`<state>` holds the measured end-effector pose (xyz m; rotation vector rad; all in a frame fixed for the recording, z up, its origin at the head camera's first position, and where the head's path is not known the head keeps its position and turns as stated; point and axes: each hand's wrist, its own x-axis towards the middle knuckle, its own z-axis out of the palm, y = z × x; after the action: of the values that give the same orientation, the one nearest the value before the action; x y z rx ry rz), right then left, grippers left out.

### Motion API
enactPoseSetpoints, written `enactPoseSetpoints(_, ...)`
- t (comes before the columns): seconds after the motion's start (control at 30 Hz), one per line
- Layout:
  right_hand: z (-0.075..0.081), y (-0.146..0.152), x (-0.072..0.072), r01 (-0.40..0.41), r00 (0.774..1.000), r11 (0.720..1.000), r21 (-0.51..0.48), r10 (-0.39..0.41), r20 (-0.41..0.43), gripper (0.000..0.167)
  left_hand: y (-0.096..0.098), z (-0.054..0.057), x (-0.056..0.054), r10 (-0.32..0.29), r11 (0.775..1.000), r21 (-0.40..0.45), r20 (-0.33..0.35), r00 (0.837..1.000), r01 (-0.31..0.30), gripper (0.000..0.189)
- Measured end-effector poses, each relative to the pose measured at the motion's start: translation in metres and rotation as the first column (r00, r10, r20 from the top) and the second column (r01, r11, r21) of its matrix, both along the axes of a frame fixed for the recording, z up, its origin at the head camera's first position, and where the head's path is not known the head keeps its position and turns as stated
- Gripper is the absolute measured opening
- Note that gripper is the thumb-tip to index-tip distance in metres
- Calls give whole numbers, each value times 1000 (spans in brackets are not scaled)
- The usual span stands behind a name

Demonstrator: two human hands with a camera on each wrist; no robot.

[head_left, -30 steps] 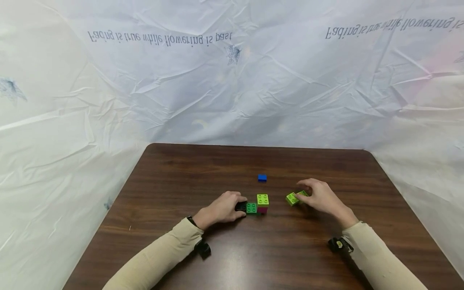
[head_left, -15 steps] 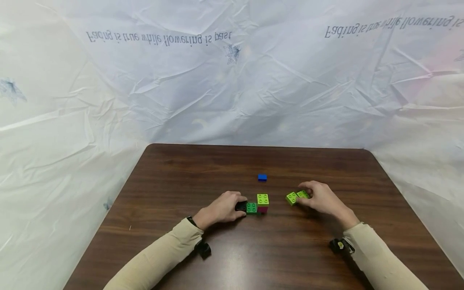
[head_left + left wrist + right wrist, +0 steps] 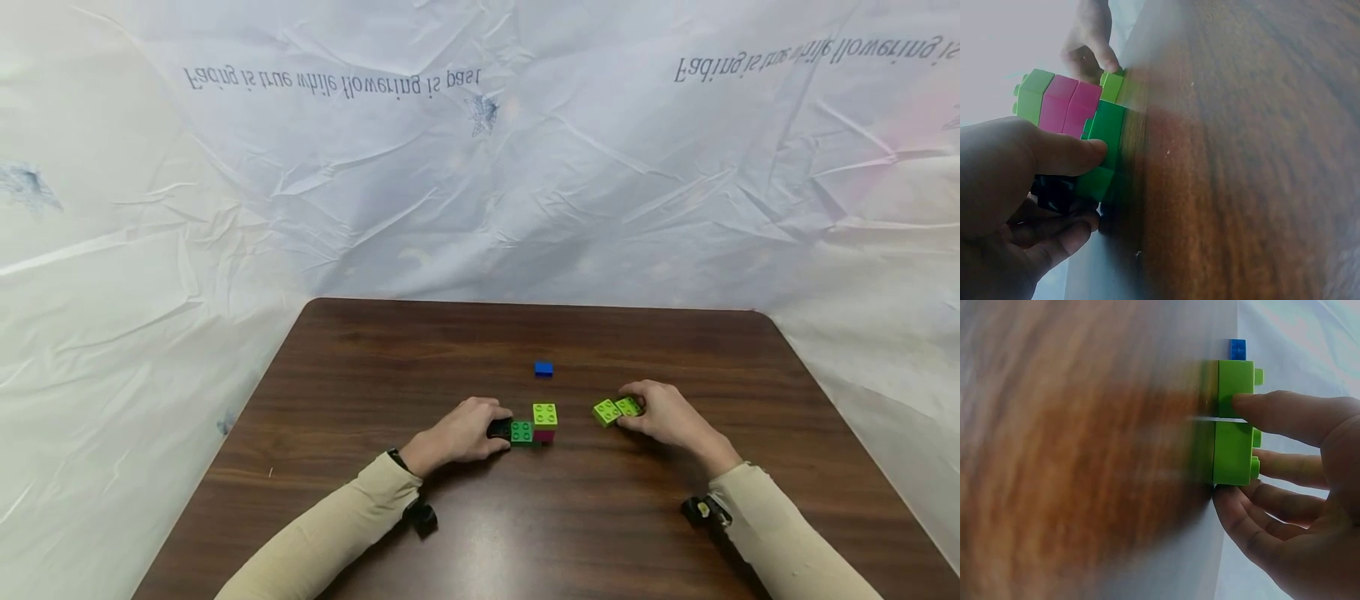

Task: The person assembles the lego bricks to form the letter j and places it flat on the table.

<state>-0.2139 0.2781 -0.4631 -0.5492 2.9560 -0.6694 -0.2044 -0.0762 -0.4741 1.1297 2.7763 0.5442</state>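
Note:
My left hand (image 3: 467, 429) grips the left end of a joined toy-brick build, around its black brick (image 3: 498, 427). In the left wrist view the thumb presses the side of the dark green base (image 3: 1110, 125). At the build's right end, a lime brick (image 3: 545, 413) tops magenta bricks (image 3: 1067, 103). To the right, two more lime bricks lie side by side, a left one (image 3: 606, 412) and a right one (image 3: 628, 406). My right hand (image 3: 666, 417) pinches the right one, its thumb overlapping the left one's edge in the right wrist view. A thin gap shows between the two.
A small blue brick (image 3: 543, 368) lies farther back on the brown wooden table (image 3: 420, 350). Behind the table hangs a pale printed sheet (image 3: 480, 183). Black wrist cameras sit at both cuffs, the left one (image 3: 422, 518) low over the tabletop.
My right hand has shifted slightly right and nearer, its thumb sliding off the top of the lime bricks toward the near side. My left hand and the build have stayed put.

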Motion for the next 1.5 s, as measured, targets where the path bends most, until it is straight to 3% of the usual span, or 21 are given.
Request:
enactPoseSetpoints(0.47,0,0,1,-5,1000,999,44,6,-23,42,0,0,1,-4,1000,12,3,1000,4,46)
enactPoseSetpoints(0.93,-2,-1,-2,42,999,998,42,-43,8,50,0,0,1,2,1000,10,15,1000,-2,47)
enactPoseSetpoints(1.2,-1,-1,-2,21,1000,999,42,-20,-14,48,-1,-2,-2,-11,1000,24,0,1000,11,46)
enactPoseSetpoints(1.5,1,0,-2,16,1000,1000,27,-17,21,44,-2,-3,-4,-12,999,30,18,1000,11,46)
